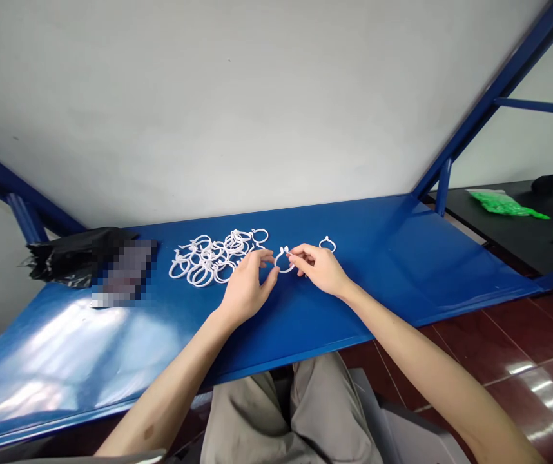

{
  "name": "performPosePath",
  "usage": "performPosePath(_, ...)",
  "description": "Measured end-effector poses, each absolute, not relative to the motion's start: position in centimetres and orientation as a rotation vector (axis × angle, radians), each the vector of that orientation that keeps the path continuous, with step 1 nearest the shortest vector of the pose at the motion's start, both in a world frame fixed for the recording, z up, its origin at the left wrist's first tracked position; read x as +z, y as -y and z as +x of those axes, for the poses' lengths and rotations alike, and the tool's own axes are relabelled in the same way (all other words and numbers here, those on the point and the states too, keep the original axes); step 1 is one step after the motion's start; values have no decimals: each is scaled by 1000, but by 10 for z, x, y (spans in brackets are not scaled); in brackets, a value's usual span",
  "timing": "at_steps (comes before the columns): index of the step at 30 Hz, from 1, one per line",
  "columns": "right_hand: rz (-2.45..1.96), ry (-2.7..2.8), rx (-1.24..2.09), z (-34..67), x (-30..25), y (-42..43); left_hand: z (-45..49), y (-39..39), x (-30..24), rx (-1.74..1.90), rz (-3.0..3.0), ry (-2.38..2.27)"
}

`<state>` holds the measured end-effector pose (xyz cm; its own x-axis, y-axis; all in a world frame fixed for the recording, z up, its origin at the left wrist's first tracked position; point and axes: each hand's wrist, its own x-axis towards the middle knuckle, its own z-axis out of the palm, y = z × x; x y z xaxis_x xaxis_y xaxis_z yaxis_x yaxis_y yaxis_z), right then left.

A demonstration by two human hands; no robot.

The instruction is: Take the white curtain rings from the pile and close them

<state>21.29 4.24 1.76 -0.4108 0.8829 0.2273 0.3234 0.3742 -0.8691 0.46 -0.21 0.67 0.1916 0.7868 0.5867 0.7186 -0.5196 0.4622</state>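
A white plastic ring [283, 270] with two small knobs at its top is held between my two hands over the blue table [296, 316]. The fingertips of my left hand [248, 282] pinch its left side. On the right side, the thumb and fingers of my right hand [323, 269] are closed on it near the knobs. A loose heap of similar white rings [202, 278] lies just left of my left hand, which partly hides some of them. One more white ring [327, 239] rests apart, beyond my right hand.
A black plastic bag [64, 258] and a blurred-out flat dark object [129, 267] lie at the table's left. Blue metal struts [470, 138] rise at both sides before a pale wall. A bag of green pieces [499, 202] sits on a black surface at right.
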Motion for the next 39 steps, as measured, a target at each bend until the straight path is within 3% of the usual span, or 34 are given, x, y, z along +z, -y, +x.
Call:
performPosePath(11, -959, 1962, 1182, 211, 16, -38, 3, -1, 5, 1150, 2144, -1454)
performPosePath(27, -778, 2209, 811, 207, 9, -36, 3, 4, 3, 1011, 2307, -1409)
performPosePath(32, -990, 2156, 431, 210, 8, -48, 1, -8, -1, 1046, 2525, -1697)
performPosePath(39, -1668, 1936, 86, 252, 13, -77, -6, -11, -14, 770, 2533, -2079)
